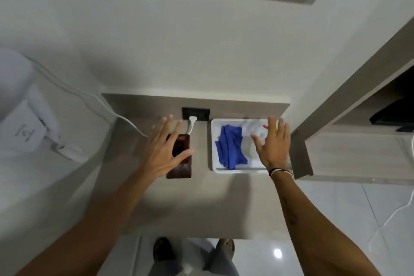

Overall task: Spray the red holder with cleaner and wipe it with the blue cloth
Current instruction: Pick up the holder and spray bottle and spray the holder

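A crumpled blue cloth [230, 146] lies in the left half of a white tray [214, 141] on a grey-brown bedside table. My right hand [274, 146] hovers over the tray's right half with fingers spread, holding nothing. Beyond its fingertips a small red piece [265, 127] shows next to a pale, blurred shape that may be a spray bottle [254, 134]; I cannot tell them apart clearly. A dark red flat holder, like a phone case [182, 164], lies left of the tray. My left hand [164, 149] is spread open above its upper part.
A white charger [192, 119] sits in a black wall socket [196, 114] behind the holder, its cable [89, 98] running left toward a white bed. A wooden cabinet [349, 152] stands close on the right. My feet show on the glossy floor tiles below.
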Demonstrator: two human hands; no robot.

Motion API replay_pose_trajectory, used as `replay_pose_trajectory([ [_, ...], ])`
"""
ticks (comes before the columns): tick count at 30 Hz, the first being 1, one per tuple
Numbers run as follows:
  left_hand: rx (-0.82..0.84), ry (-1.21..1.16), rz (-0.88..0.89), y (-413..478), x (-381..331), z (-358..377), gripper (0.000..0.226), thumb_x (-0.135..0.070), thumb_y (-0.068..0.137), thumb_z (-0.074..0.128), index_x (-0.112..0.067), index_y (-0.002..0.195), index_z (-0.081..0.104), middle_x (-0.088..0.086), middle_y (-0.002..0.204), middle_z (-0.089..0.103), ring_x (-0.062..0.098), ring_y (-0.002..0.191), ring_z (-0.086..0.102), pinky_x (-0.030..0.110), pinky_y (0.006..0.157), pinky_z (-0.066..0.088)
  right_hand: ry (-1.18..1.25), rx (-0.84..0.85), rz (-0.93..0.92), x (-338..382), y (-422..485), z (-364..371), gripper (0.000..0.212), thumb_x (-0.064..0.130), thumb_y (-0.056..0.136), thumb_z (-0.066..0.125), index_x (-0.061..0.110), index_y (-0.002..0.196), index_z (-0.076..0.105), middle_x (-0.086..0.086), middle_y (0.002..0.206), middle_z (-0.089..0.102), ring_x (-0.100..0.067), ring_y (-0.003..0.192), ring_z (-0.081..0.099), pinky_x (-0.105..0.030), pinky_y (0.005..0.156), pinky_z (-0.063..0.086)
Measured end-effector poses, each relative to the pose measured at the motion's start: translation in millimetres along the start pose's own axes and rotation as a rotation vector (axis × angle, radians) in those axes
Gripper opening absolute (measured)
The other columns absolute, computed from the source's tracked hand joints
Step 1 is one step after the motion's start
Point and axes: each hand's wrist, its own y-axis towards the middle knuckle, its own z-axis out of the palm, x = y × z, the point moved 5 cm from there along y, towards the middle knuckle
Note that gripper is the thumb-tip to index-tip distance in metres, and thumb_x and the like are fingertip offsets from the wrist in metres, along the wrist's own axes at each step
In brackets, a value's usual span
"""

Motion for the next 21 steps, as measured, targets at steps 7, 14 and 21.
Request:
replay_pose_trajectory([
  [7,0.053,-0.057,0.003,-12.0,4.5,31.6,0.125,-0.095,0.078,0.052,-0.015,0.171,0.024,0.016,0.181,0.008,0.038,0.168,0.001,0.061,0.133,0.007,0.477,-0.046,0.127,-15.2,-11.5,10.0,0.075,-0.001,0.107,0.061,0.018,0.172,0.027,-0.008,0.163,0.052,-0.031,0.143,0.058,-0.046,0.122,0.052],
  [14,0.060,-0.192,-0.037,-4.6,-0.1,11.9,0.108,-0.033,0.062,0.097,-0.011,0.155,0.048,0.015,0.154,0.046,0.041,0.148,0.039,0.063,0.119,0.041,0.619,-0.007,0.327,-33.7,2.9,20.2,0.054,0.007,0.107,0.068,0.009,0.159,0.052,-0.012,0.151,0.067,-0.036,0.135,0.067,-0.050,0.120,0.054],
  [21,0.073,-0.385,-0.045,-12.3,25.5,5.3,0.103,-0.019,0.060,0.100,-0.017,0.150,0.051,0.009,0.147,0.046,0.032,0.138,0.047,0.049,0.114,0.049,0.683,-0.085,0.197,-14.1,-11.8,-3.3,0.041,0.015,0.103,0.076,0.013,0.144,0.070,-0.015,0.129,0.078,-0.032,0.113,0.075,-0.048,0.109,0.061],
])
